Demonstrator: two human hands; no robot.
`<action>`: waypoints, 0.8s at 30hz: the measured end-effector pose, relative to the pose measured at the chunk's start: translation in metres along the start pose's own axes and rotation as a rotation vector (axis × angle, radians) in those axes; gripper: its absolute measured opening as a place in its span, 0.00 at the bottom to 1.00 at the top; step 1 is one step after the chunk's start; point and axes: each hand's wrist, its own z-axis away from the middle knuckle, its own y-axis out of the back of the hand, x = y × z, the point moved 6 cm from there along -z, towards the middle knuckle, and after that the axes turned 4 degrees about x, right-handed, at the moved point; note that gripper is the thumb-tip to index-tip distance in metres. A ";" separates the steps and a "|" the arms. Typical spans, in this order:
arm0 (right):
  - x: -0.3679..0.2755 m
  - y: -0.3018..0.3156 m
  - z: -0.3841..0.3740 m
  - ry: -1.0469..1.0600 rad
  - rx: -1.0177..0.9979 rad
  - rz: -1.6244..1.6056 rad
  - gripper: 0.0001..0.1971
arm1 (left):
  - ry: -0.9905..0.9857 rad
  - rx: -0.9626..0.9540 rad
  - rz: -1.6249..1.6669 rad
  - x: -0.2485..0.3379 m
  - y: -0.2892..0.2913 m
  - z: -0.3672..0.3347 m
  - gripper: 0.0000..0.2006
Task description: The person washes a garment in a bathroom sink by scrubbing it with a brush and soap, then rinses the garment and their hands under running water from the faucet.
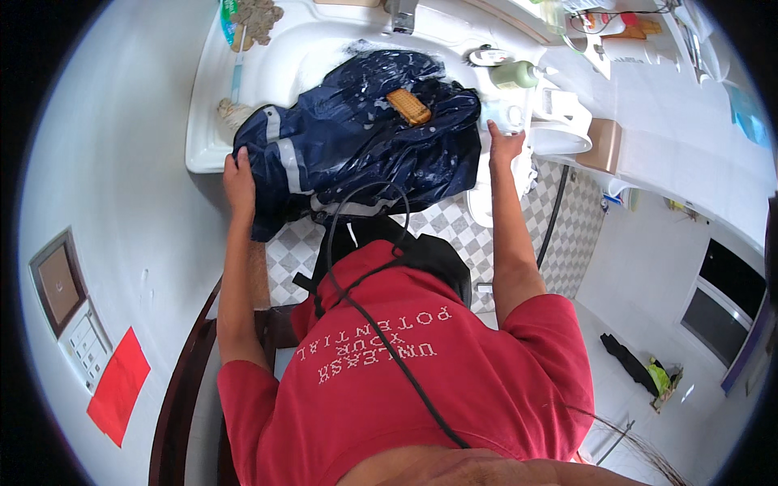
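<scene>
A wet navy waterproof garment [356, 150] with pale grey reflective bands lies spread over the white sink [197, 134], its near edge hanging over the front. Foam clings to its folds. My left hand [240, 182] pinches the garment's left edge, fingers closed. On top lies an amber-brown ribbed block [408, 107]; whether it is a soap bar or a brush, I cannot tell. At the sink's right side, my right hand [506, 147] has its thumb and fingers around the near end of a pale bluish-white bottle [509, 116]. That hand is apart from the garment.
A green bottle [515, 75] and a black-bristled brush [489, 56] stand at the right rim, near a white tub [561, 134]. A metal faucet [400, 14] rises at the back. A brown clump [257, 19] and a pale cloth [233, 113] lie left.
</scene>
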 end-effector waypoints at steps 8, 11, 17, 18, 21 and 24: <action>-0.121 0.010 0.085 0.785 0.080 0.217 0.43 | 0.020 0.009 0.061 -0.020 0.002 0.006 0.21; -0.154 -0.011 0.130 0.986 -0.168 0.328 0.39 | 0.004 0.040 0.088 -0.016 -0.001 0.008 0.20; -0.176 -0.027 0.164 1.231 -0.169 0.389 0.37 | 0.026 -0.001 0.158 -0.018 -0.003 0.010 0.19; -0.175 -0.024 0.160 1.223 -0.133 0.391 0.37 | 0.022 0.007 0.180 -0.012 -0.002 0.013 0.20; -0.168 -0.010 0.144 1.108 -0.101 0.415 0.38 | 0.002 0.031 0.171 -0.016 -0.001 0.010 0.20; -0.165 -0.003 0.138 1.050 -0.060 0.433 0.39 | -0.003 0.046 0.123 -0.020 0.000 0.011 0.21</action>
